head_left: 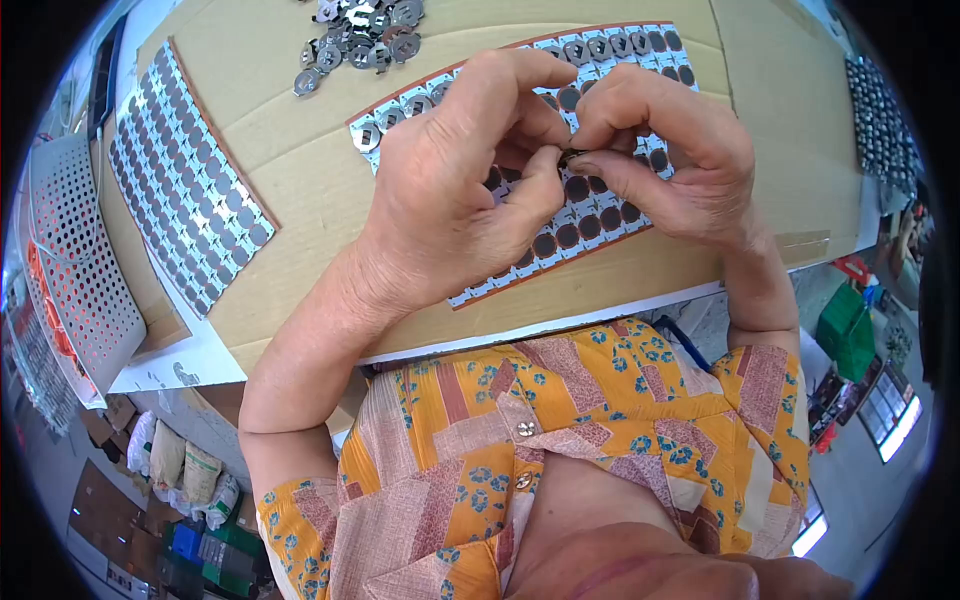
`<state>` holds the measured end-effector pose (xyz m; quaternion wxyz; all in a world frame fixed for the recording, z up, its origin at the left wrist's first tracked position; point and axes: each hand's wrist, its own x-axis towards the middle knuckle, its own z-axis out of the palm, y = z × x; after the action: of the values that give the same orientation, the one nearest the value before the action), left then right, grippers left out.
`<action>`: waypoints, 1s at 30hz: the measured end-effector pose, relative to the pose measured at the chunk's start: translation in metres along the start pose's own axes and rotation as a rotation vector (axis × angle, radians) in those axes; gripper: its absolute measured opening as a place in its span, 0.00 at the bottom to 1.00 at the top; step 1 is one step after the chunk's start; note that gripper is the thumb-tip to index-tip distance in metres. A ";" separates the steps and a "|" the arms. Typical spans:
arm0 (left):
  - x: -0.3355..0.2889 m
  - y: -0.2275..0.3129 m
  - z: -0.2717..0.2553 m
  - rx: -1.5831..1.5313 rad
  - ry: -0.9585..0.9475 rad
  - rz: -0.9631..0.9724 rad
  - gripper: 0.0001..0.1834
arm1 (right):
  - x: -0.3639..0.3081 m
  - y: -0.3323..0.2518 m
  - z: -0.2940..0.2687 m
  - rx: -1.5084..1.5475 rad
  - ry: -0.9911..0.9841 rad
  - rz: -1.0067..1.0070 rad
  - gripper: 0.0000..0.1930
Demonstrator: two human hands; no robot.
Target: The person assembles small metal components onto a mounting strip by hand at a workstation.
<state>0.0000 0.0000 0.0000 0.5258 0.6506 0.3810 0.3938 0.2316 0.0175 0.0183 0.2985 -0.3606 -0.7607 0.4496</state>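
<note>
My left hand (450, 175) and my right hand (685, 165) meet above a panel of small circuit boards (575, 250). Fingertips of both pinch a small dark metal piece (569, 157), mostly covered by the fingers, so its exact kind cannot be made out. White boards with dark round pads fill the panel in rows. Round silver metal clips (600, 47) sit along its far row, partly behind my left hand. Beyond the panel lies a loose pile of similar silver clips (362, 38).
A second panel of boards (185, 165) lies at the left on the cardboard-covered table (290, 215). By the left edge stands a white perforated basket (85, 250) with orange things in it. Many small dark shiny parts (880, 120) lie at the far right.
</note>
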 end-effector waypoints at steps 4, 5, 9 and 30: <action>0.002 -0.005 0.002 0.213 -0.044 0.171 0.30 | 0.001 -0.002 0.002 -0.068 -0.017 -0.067 0.13; 0.001 -0.004 0.004 0.230 -0.060 0.152 0.31 | 0.001 -0.002 0.001 -0.091 -0.036 -0.071 0.13; 0.001 0.002 0.004 0.079 -0.059 0.015 0.30 | 0.000 -0.012 0.004 -0.234 -0.013 -0.195 0.14; 0.008 0.038 -0.020 -0.353 -0.277 -0.645 0.51 | -0.018 -0.013 0.016 -0.238 0.168 -0.246 0.24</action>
<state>-0.0119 0.0089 0.0412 0.7729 0.4439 0.4178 0.1762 0.2253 -0.0094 0.0209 0.3692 -0.3338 -0.8192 0.2850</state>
